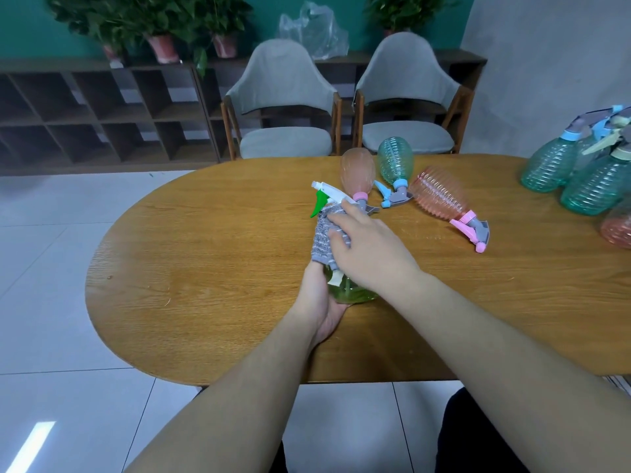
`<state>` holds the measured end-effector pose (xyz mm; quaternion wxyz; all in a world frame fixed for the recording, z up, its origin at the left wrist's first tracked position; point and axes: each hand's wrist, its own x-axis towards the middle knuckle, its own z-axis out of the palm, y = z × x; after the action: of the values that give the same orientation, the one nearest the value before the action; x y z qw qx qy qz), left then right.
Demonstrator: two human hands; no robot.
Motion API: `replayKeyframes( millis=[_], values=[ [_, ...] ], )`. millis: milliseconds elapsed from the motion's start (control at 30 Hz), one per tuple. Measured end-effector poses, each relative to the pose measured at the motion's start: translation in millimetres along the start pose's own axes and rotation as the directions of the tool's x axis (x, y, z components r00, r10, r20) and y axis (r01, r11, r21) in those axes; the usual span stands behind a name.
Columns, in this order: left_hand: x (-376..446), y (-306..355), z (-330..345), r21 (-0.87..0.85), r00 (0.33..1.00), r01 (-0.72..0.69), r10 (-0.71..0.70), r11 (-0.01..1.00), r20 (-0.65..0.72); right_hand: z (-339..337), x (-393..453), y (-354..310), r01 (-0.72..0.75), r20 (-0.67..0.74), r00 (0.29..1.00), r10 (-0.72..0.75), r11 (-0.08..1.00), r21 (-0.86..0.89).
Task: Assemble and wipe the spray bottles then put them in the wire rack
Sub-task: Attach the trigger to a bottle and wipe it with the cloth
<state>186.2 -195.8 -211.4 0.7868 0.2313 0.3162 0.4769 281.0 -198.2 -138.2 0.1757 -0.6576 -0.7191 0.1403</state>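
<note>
The left hand (321, 302) is gripping the base of a green spray bottle (351, 291), its fingers curling round the clear green body and holding it tilted over the wooden tabletop (205, 268), nozzle end pointing away from the person. The right hand (372, 254) is pressing a grey cloth (326, 233) against the bottle's neck, fingers bent over the cloth and wrapping it round the bottle just below the white and green trigger head (324, 196). Beyond the hands, three assembled bottles are lying on their sides: a pink bottle (356, 174) just behind the trigger head, a teal bottle (394, 162) beside it, and another pink ribbed bottle (440, 196) further right. At the right edge, a cluster of upright teal bottles (580, 172) is standing close together.
</note>
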Motion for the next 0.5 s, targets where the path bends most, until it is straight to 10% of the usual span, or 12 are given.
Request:
replayKeyframes(
  millis=[500],
  values=[
    [-4,1,-6,-0.063,0.998,0.041,-0.037,0.997,0.054,30,-48,34,0.336,-0.183,0.923,-0.339,0.941,-0.046]
  ],
)
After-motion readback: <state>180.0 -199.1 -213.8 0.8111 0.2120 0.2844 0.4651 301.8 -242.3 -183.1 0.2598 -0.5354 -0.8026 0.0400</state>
